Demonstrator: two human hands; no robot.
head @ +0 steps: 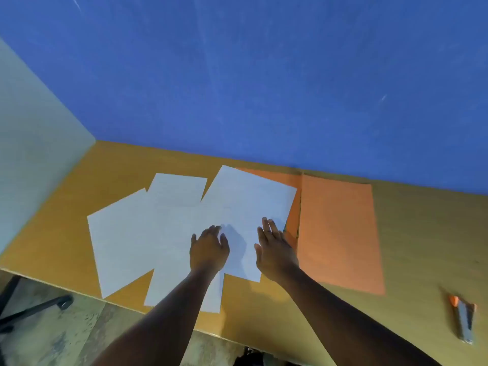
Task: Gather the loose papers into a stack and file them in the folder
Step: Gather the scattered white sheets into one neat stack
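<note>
Three white sheets of paper lie fanned and overlapping on the wooden desk: a left sheet (118,241), a middle sheet (174,196) and a right sheet (250,202). The right sheet overlaps the left flap of an open orange folder (338,233), which lies flat to the right. My left hand (210,249) rests palm down on the papers near the middle, fingers slightly apart. My right hand (274,249) lies flat on the right sheet's right edge, next to the folder's spine, fingers stretched forward. Neither hand grips anything.
A grey and orange stapler (464,323) lies at the desk's right front. A blue partition (264,88) stands behind the desk and a pale panel (31,154) at the left. A black chair base (31,310) shows on the floor below the desk's front edge.
</note>
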